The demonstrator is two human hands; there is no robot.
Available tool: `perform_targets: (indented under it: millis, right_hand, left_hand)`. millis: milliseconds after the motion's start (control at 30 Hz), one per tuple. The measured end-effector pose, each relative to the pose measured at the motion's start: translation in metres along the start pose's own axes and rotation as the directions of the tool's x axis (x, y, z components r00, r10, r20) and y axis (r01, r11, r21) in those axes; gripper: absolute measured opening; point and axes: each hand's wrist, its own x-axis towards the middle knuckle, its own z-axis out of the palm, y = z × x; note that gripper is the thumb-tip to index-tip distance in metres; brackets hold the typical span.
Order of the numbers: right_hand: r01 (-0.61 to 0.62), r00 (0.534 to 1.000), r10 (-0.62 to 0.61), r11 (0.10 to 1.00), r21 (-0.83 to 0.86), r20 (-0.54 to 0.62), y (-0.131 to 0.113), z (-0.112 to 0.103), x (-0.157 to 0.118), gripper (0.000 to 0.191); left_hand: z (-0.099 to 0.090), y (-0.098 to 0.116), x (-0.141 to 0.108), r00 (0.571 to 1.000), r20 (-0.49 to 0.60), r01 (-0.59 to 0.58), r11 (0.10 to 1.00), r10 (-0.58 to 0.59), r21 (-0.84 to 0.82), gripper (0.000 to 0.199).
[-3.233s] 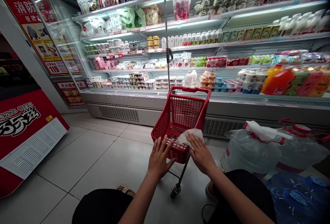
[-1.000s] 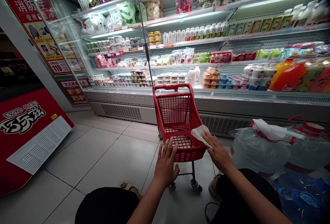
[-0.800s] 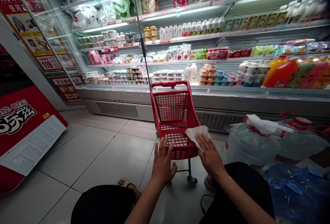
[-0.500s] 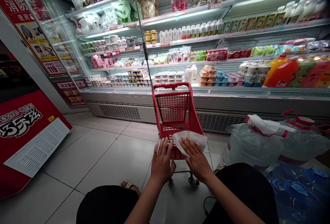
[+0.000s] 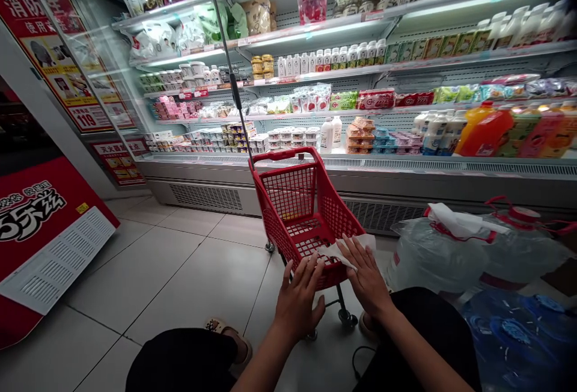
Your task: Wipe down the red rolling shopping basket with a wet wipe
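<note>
A small red plastic shopping cart (image 5: pixel 288 190) stands in front of my knees, its handle end away from me. My left hand (image 5: pixel 300 302) is open at the cart's near end, fingers stretched out and fingertips touching or just over the rim. My right hand (image 5: pixel 365 275) holds a thin white wipe (image 5: pixel 331 252) against the near right corner of the rim, its long fingers laid over it. Part of the wipe sticks out on both sides of the fingers. The right thumb is hidden.
A refrigerated display (image 5: pixel 198 175) with several shelves of dairy and drinks runs behind the cart. Large wrapped water bottles (image 5: pixel 437 254) and blue water bottles (image 5: pixel 514 332) stand at right. A red freezer chest (image 5: pixel 90 217) is at left. A black cable (image 5: pixel 356 359) lies on the floor.
The cart has turned, its handle end swinging left and its near end shifting right. Both hands have moved right with it, the wipe staying under my right hand.
</note>
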Motion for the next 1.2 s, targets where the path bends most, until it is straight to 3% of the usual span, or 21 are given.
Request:
perform_targets:
  millis: [133, 200, 433, 500, 567, 633, 767, 867, 1000, 1100, 1200]
  right_hand:
    - [-0.035, 0.999, 0.035, 0.998, 0.048, 0.0, 0.013, -0.001, 0.004, 0.064]
    - [-0.069, 0.997, 0.07, 0.996, 0.06, -0.015, 0.007, 0.001, 0.005, 0.065]
    - [-0.005, 1.0, 0.003, 0.996, 0.088, 0.019, -0.084, 0.012, -0.008, 0.074]
    - [0.044, 0.998, -0.047, 0.996, 0.075, 0.04, -0.092, 0.009, -0.01, 0.076]
    - [0.122, 0.99, -0.124, 0.992, 0.042, 0.071, -0.078, 0.004, -0.008, 0.078]
    - [0.171, 0.981, -0.171, 0.985, 0.004, 0.09, -0.047, -0.001, -0.002, 0.08]
    - [0.027, 0.998, -0.024, 0.998, -0.049, 0.065, 0.026, -0.002, 0.017, 0.072]
    - [-0.069, 0.996, 0.068, 0.998, 0.009, 0.064, 0.043, 0.005, 0.028, 0.066]
    - [-0.073, 0.997, 0.069, 0.991, 0.108, 0.038, 0.001, 0.012, 0.022, 0.066]
    - [0.011, 0.997, -0.021, 0.991, 0.135, 0.071, -0.045, 0.007, 0.009, 0.069]
    - [0.113, 0.984, -0.129, 0.985, 0.131, 0.12, -0.066, -0.004, 0.002, 0.073]
  left_hand:
    - [-0.007, -0.019, 0.017, 0.999, 0.022, -0.025, 1.0, 0.025, -0.001, 0.083]
    - [-0.003, -0.024, 0.023, 1.0, 0.021, 0.004, 1.0, -0.004, -0.002, 0.085]
    - [0.016, -0.01, 0.022, 0.991, 0.026, 0.13, 0.99, -0.129, -0.051, 0.108]
    - [0.015, -0.013, 0.018, 0.991, 0.036, 0.128, 0.991, -0.126, -0.044, 0.107]
    - [0.01, -0.021, 0.015, 0.994, 0.045, 0.099, 0.995, -0.098, -0.031, 0.101]
    - [0.005, -0.029, 0.013, 0.997, 0.056, 0.059, 0.998, -0.058, -0.028, 0.094]
    - [-0.001, -0.035, 0.015, 0.997, 0.077, 0.029, 0.998, -0.025, -0.053, 0.089]
    - [0.001, -0.032, 0.018, 0.996, 0.083, 0.046, 0.997, -0.04, -0.068, 0.091]
    - [0.004, -0.025, 0.019, 0.996, 0.073, 0.061, 0.996, -0.056, -0.063, 0.099]
    - [0.005, -0.02, 0.017, 0.995, 0.069, 0.072, 0.996, -0.068, -0.054, 0.105]
    - [0.002, -0.021, 0.014, 0.995, 0.07, 0.069, 0.997, -0.066, -0.045, 0.105]
